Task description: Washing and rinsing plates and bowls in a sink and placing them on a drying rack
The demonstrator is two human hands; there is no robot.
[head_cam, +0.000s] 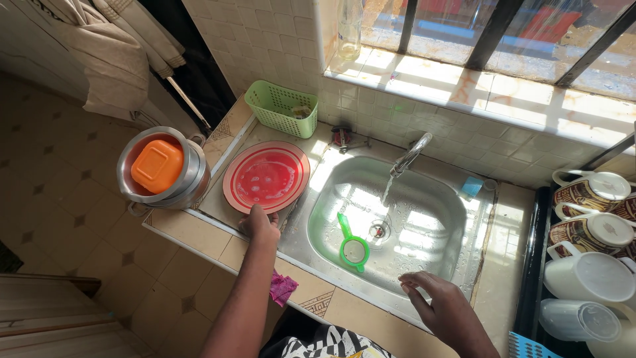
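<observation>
My left hand (260, 224) grips the near rim of a red plastic plate (266, 176) that lies wet on the steel drainboard left of the sink. My right hand (442, 301) hovers over the sink's front right edge, fingers spread, holding nothing. In the steel sink basin (437, 245) lies a green tea strainer (352, 246) near the drain. Water runs from the tap (411, 154) into the basin.
A steel pot (162, 171) holding an orange container (158, 166) sits at the counter's left end. A green basket (281, 108) stands at the back. Patterned mugs (589, 192) and white jugs (586, 273) fill a rack on the right. A pink cloth (283, 288) hangs at the counter front.
</observation>
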